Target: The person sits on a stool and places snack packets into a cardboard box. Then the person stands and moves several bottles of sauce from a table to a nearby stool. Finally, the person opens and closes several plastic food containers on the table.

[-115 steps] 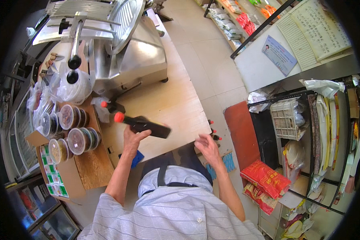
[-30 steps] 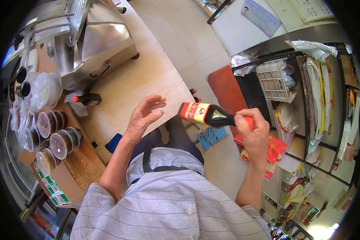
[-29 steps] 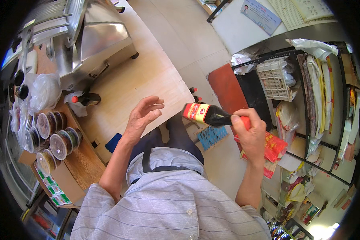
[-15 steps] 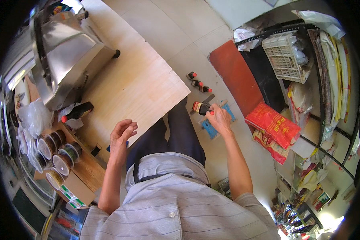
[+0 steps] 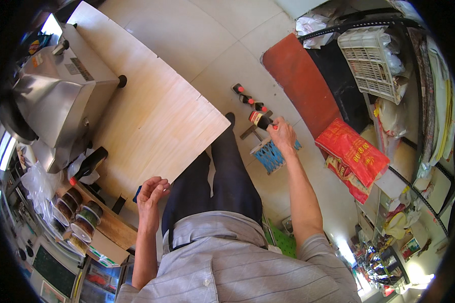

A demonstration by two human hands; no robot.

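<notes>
- One dark bottle (image 5: 261,120) tilts from the right hand (image 5: 283,134), whose grip is closed around its neck.
- Three red-capped bottles (image 5: 245,99) stand beyond it on the floor (image 5: 207,35).
- Left hand (image 5: 152,193): grip loosely spread, half-curled, near the tabletop (image 5: 151,106).

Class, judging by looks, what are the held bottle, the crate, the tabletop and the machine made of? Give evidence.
Bottle: dark and smooth-looking; glass or plastic, the look leaves it open. Crate: probably plastic, off-white, with moulded-looking grid walls. Tabletop: likely wood, pale and smooth, with grain streaks. Machine: metal, perhaps steel, polished, grey with bright reflections.
</notes>
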